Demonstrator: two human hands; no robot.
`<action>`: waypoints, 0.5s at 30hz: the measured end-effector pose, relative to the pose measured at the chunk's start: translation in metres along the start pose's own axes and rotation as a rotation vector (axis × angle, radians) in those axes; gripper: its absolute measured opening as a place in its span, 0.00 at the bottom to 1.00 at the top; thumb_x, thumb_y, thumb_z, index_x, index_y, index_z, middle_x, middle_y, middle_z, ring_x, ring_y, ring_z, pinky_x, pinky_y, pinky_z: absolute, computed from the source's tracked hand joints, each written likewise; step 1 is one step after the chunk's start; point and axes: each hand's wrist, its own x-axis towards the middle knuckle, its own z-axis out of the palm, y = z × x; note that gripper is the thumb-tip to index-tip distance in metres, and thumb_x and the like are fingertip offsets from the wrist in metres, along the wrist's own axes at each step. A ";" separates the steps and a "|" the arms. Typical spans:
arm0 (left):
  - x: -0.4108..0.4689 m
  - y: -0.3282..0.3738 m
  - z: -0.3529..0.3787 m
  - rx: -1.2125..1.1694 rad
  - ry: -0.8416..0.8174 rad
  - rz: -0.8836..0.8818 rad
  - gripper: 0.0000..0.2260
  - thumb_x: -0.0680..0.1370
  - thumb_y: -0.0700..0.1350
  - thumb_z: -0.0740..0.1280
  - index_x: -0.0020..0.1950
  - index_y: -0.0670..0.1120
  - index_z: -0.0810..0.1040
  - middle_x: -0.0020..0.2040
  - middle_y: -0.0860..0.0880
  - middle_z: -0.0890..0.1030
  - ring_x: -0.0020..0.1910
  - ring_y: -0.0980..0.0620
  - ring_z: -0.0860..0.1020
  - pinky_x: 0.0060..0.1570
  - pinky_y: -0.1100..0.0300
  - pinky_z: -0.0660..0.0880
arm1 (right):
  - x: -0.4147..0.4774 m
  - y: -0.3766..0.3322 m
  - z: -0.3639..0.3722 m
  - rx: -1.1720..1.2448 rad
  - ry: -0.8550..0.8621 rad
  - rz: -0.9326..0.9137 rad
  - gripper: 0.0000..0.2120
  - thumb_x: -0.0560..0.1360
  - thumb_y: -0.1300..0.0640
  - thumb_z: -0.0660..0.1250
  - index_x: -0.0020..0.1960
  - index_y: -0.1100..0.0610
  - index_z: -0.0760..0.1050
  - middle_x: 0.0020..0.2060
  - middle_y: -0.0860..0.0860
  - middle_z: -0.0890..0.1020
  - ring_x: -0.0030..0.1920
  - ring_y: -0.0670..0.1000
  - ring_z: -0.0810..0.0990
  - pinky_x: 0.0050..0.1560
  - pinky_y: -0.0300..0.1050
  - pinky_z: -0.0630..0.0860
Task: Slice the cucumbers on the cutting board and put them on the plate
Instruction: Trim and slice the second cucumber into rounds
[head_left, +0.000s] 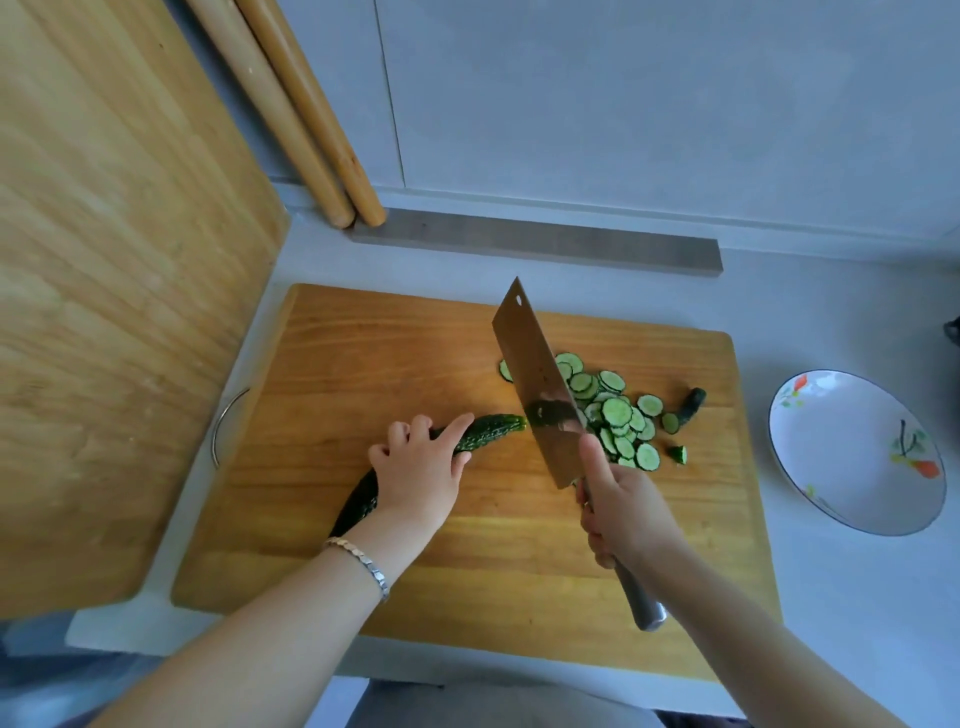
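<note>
A dark green whole cucumber (491, 428) lies across the wooden cutting board (363, 358). My left hand (421, 467) holds it down near its middle, fingers curled over it. My right hand (621, 506) grips the handle of a cleaver (537, 384), index finger laid along the blade. The blade stands tilted just past the cucumber's right tip. A pile of cucumber slices (613, 410) lies right of the blade, with two dark end pieces (691, 405) beside it. The white flowered plate (852, 452) sits on the counter to the right of the board.
A second large wooden board (104, 270) leans at the left. Two wooden rolling pins (306, 130) lean in the back corner. A grey strip (535, 244) lies along the wall behind the cutting board. A metal ring handle (223, 426) sticks out at the board's left side.
</note>
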 end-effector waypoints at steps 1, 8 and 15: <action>0.000 0.001 0.000 -0.008 -0.003 -0.010 0.19 0.81 0.54 0.53 0.72 0.62 0.56 0.63 0.48 0.66 0.59 0.47 0.63 0.54 0.52 0.63 | 0.000 0.001 0.005 -0.006 -0.009 0.004 0.26 0.77 0.36 0.52 0.35 0.58 0.68 0.21 0.48 0.66 0.21 0.48 0.64 0.24 0.38 0.64; -0.002 0.000 -0.001 -0.033 -0.010 -0.020 0.19 0.81 0.53 0.54 0.72 0.61 0.57 0.62 0.49 0.67 0.59 0.47 0.63 0.54 0.52 0.63 | 0.001 0.003 0.024 -0.035 -0.029 -0.021 0.26 0.77 0.36 0.51 0.35 0.58 0.66 0.22 0.49 0.66 0.21 0.48 0.62 0.24 0.38 0.62; -0.002 -0.001 0.000 -0.047 0.011 -0.008 0.19 0.81 0.52 0.55 0.72 0.60 0.57 0.62 0.49 0.68 0.58 0.47 0.63 0.52 0.53 0.63 | 0.005 0.006 0.035 -0.160 0.009 -0.073 0.25 0.77 0.36 0.50 0.35 0.57 0.63 0.26 0.51 0.65 0.27 0.51 0.63 0.31 0.44 0.64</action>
